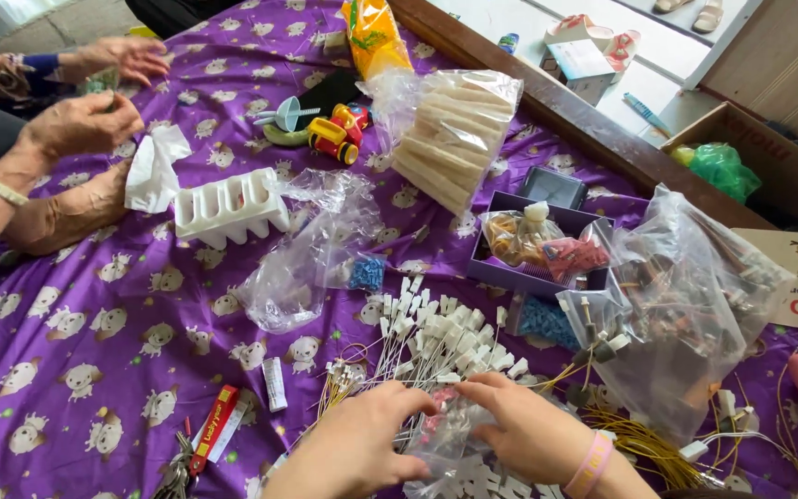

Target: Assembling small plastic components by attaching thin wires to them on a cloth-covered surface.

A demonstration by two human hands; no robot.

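My left hand (355,450) and my right hand (526,425) meet at the bottom centre, both gripping a small clear plastic bag (438,442) with pink and white bits inside. The bag rests on a heap of white tag pins (436,337) spread over the purple patterned cloth (94,333). A pink band circles my right wrist. Yellow wires (648,445) lie right of my right hand.
Another person's hands (80,120) work at the upper left near a white tissue (154,166) and a white slotted tray (230,208). Clear bags (695,305), a purple box (533,249), a toy car (337,132), a bag of pale sticks (450,139) and keys (200,444) surround me.
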